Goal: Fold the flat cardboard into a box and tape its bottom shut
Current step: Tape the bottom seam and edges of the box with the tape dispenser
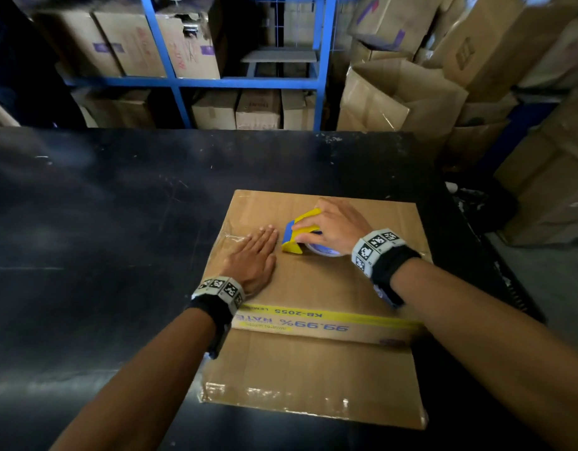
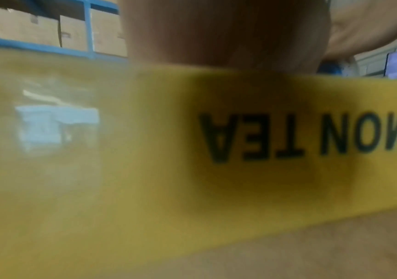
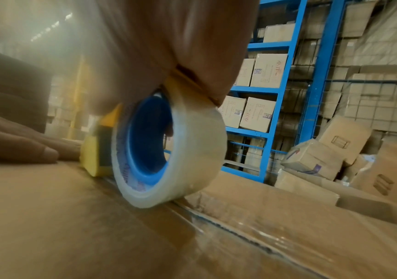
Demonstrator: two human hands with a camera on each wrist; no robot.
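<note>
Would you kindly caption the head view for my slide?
Left hand flattens the cardboard box while right hand grips the tape dispenser.

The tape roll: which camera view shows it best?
The right wrist view: the tape roll fills the frame, blue core clear. In the head view the right hand mostly covers it. The left wrist view does not show it.

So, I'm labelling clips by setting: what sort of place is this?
Probably a warehouse or stockroom: blue metal shelving stacked with cardboard cartons, more cartons heaped loosely beside a black packing table.
</note>
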